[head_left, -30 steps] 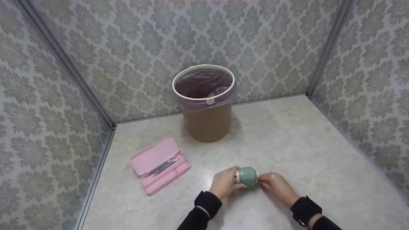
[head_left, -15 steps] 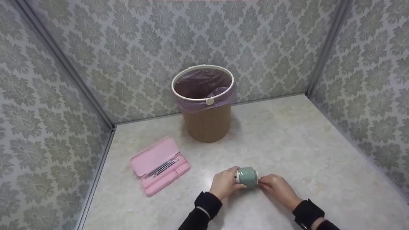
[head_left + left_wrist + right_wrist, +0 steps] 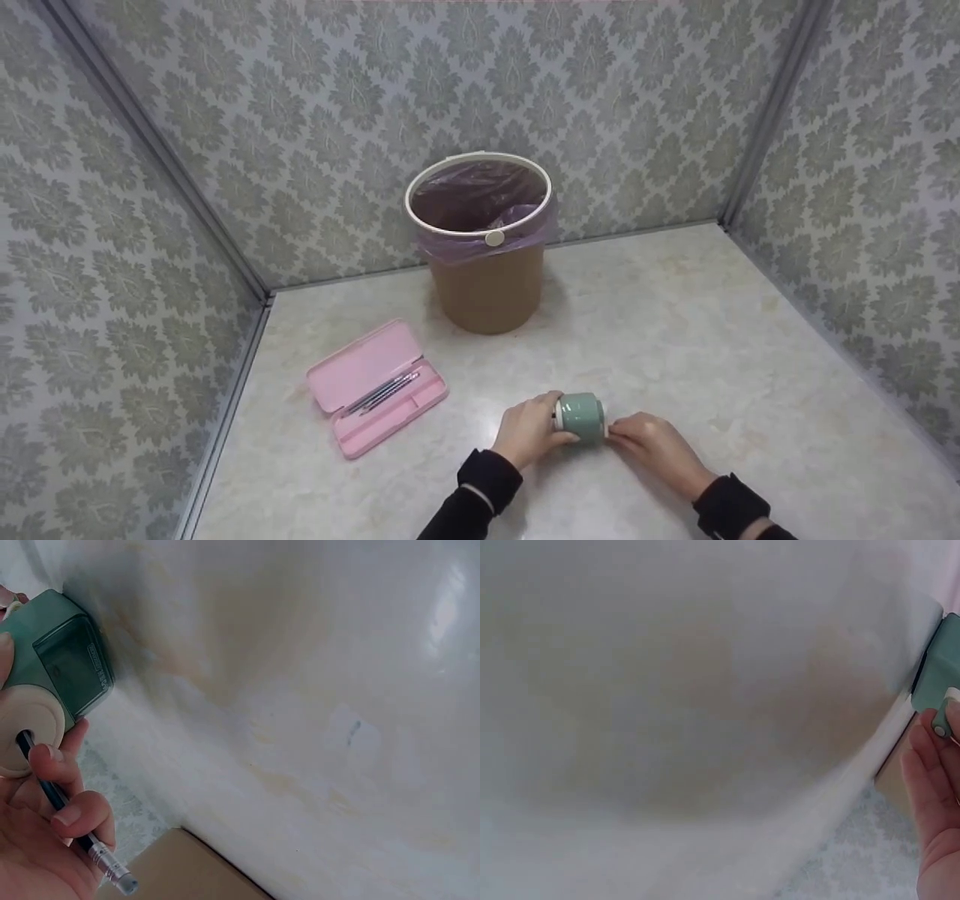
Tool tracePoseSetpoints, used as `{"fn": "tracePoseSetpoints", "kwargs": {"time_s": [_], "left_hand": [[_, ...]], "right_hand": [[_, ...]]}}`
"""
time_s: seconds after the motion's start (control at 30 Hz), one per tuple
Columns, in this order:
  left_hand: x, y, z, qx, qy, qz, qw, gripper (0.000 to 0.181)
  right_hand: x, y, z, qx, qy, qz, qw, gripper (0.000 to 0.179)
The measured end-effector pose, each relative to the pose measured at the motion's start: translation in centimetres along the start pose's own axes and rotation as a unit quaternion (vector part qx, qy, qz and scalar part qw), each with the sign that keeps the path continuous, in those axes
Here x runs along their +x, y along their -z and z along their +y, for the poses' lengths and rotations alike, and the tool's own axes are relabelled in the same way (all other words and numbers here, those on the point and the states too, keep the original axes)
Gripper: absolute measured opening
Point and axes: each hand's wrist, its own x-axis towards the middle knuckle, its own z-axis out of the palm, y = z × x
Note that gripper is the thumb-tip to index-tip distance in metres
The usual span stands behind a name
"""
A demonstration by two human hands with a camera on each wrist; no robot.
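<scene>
A green crank pencil sharpener [image 3: 581,417] lies on the table toward the front, gripped by my left hand [image 3: 527,429]. In the left wrist view, a dark pencil [image 3: 54,795] with a silver ferrule sits in the round hole of the sharpener's cream disc [image 3: 46,714]. Curled fingers of the left hand lie against that pencil. On the sharpener's opposite end, my right hand [image 3: 654,444] pinches the small crank handle [image 3: 943,718]. The pencil's tip is hidden inside the sharpener.
A pink pencil case [image 3: 360,444] lies open on the left with several pencils [image 3: 386,393] in it. Behind stands a brown bin [image 3: 487,292] with a purple liner and a white rim. Patterned walls [image 3: 480,90] enclose the table.
My right hand has shifted slightly right and toward the front at the crank end. The left hand and the sharpener stay nearly still.
</scene>
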Motion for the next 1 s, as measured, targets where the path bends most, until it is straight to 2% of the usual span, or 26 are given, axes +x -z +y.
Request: {"fn": "tracePoseSetpoints", "kwargs": {"time_s": [0.37, 0.6, 0.87, 1.0], "left_hand": [[0.0, -0.2, -0.1, -0.004, -0.001, 0.0, 1.0, 0.062], [0.1, -0.1, 0.0, 0.001, 0.002, -0.008, 1.0, 0.063], [0.3, 0.1, -0.1, 0.009, -0.011, 0.006, 0.9999, 0.063], [0.2, 0.0, 0.0, 0.003, -0.012, 0.0, 0.9999, 0.063]], "right_hand": [[-0.4, 0.0, 0.2, 0.005, 0.051, 0.06, 0.9969, 0.017], [-0.6, 0.4, 0.1, 0.011, 0.073, 0.069, 0.9948, 0.02], [-0.3, 1.8, -0.3, 0.028, 0.106, 0.082, 0.9906, 0.028], [-0.2, 2.4, -0.4, 0.023, 0.124, 0.085, 0.9884, 0.031]]}}
